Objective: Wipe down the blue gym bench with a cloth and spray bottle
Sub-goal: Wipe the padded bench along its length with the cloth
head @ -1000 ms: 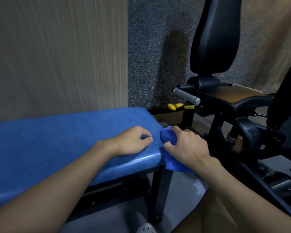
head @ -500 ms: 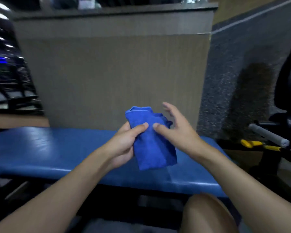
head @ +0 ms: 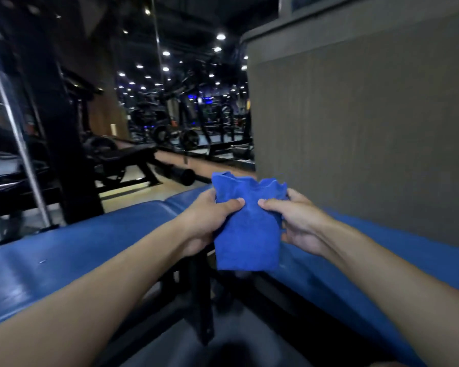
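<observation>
The right hand (head: 302,226), earlier spread, now pinched the cloth (head: 247,234) together with the left hand (head: 210,221), mid-frame above the blue bench (head: 64,260).

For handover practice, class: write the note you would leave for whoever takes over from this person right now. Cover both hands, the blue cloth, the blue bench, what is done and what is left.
Left hand: grips the left side of the soft blue cloth, thumb on the front.
Right hand: pinches its right side.
Cloth: bunched and held up between the hands over the padded blue gym bench, not wiping.
Spray bottle: not in view.
Done: cloth in hand; how much is wiped cannot be told.
Left: find the bottle, spray, wipe the pads.
</observation>
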Tool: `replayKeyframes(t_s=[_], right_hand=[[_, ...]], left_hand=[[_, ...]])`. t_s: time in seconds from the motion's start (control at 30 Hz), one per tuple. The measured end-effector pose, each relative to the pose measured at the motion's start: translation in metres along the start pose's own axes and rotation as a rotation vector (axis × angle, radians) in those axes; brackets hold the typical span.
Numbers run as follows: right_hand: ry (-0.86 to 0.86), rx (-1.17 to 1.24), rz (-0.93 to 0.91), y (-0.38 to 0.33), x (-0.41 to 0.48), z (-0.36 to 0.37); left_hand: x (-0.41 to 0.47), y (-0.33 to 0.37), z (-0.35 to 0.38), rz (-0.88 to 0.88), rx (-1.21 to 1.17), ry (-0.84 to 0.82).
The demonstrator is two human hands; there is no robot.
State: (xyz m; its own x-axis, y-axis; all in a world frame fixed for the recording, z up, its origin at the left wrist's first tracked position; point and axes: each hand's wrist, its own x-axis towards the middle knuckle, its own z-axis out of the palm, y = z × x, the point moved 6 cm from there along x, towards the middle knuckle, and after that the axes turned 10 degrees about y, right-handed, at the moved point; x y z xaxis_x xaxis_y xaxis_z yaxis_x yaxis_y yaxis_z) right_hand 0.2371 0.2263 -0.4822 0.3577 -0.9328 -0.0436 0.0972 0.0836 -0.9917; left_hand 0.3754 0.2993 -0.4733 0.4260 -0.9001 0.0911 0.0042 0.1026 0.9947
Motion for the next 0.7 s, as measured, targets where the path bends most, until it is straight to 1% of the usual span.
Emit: replayKeyframes(t_s=[0.07,0.13,0.23,0.33,0.37,0.4,0.43,0.47,0.5,0.53,0.57,0.6,0.63,0.7], right_hand=[[-0.003,-0.024,0.045,0.015,0.029,0.034],[0.014,0.004,0.095,0.030,0.053,0.066],[0.014,0.069,0.143,0.050,0.083,0.118],[0.001,0.165,0.181,0.066,0.112,0.169],[-0.018,0.165,0.198,0.073,0.119,0.183],[-0.019,0.099,0.209,0.078,0.124,0.193],[-0.004,-0.060,0.194,0.085,0.130,0.197],[0.035,-0.301,0.144,0.091,0.139,0.195],[0.102,-0.572,0.054,0.093,0.147,0.188],[0.162,-0.773,-0.075,0.089,0.155,0.184],[0.188,-0.886,-0.238,0.083,0.160,0.188],[0.149,-0.931,-0.400,0.076,0.161,0.198],[0.052,-0.930,-0.546,0.071,0.161,0.213],[-0.193,-0.919,-0.754,0.071,0.154,0.248]], left_hand=[[0.020,-0.012,-0.037,-0.065,0.035,0.106],[0.038,-0.024,-0.078,-0.120,0.059,0.180],[0.061,-0.030,-0.138,-0.146,0.121,0.289],[0.085,-0.018,-0.183,-0.044,0.261,0.372],[0.095,-0.013,-0.195,0.005,0.353,0.396],[0.104,-0.009,-0.208,0.061,0.491,0.410],[0.112,-0.008,-0.220,0.107,0.664,0.405],[0.119,-0.012,-0.230,0.125,0.847,0.381],[0.123,-0.020,-0.239,0.109,0.998,0.338],[0.126,-0.032,-0.247,0.068,1.099,0.286],[0.126,-0.044,-0.254,0.021,1.168,0.236],[0.124,-0.054,-0.259,-0.009,1.222,0.198],[0.122,-0.061,-0.265,-0.027,1.264,0.177],[0.118,-0.072,-0.276,-0.029,1.313,0.161]])
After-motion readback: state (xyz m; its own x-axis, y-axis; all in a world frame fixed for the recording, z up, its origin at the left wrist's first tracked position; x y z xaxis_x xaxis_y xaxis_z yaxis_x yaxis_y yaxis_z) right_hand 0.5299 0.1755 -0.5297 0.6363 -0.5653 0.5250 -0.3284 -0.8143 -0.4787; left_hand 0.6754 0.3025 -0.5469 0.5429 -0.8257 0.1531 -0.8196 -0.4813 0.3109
